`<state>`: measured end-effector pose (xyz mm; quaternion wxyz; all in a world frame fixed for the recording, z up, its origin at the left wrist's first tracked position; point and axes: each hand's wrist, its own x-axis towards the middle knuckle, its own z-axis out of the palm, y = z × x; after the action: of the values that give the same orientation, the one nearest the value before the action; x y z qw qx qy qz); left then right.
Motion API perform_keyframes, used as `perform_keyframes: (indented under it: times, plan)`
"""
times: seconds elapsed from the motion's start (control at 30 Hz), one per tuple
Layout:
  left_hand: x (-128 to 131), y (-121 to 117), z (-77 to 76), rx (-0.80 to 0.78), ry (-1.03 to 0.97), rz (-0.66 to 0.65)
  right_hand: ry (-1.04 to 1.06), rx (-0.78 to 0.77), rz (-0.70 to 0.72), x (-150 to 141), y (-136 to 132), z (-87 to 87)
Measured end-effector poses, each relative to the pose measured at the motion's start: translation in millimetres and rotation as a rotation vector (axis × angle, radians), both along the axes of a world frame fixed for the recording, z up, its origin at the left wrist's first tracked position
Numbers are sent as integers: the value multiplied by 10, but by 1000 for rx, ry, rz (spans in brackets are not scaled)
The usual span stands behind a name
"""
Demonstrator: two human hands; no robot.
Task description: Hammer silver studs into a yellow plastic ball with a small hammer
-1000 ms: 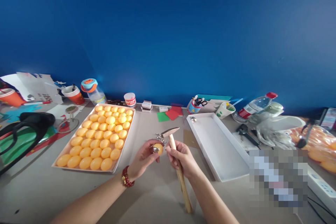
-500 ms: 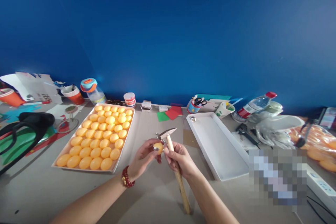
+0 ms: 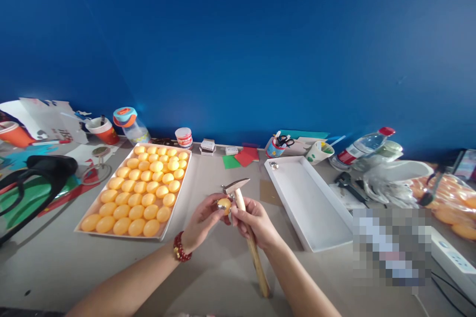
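Hammer handle (image 3: 256, 259) — matt wood.

Fairly bright, diffuse light covers the tabletop (image 3: 44, 267), with soft shadows toward its near edge. Small highlights dot the orange balls (image 3: 140, 187) toward its left edge. The blue wall (image 3: 238, 59) darkens upward. Wide-angle distortion stretches both sides; a pixelated patch (image 3: 392, 247) obscures an area near the right edge.

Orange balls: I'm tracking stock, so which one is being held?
The ball in the left hand, near the hammer; the others lie in the box at left or the bag at right.
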<state>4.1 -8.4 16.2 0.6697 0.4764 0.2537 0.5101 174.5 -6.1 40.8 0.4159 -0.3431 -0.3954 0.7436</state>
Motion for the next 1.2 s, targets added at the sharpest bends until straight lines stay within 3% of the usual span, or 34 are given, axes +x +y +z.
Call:
perform_keyframes:
  times: [1.2]
  plan:
    - [-3,9,16,-41,72,35,-70,-17,-34,-12,12,-26]
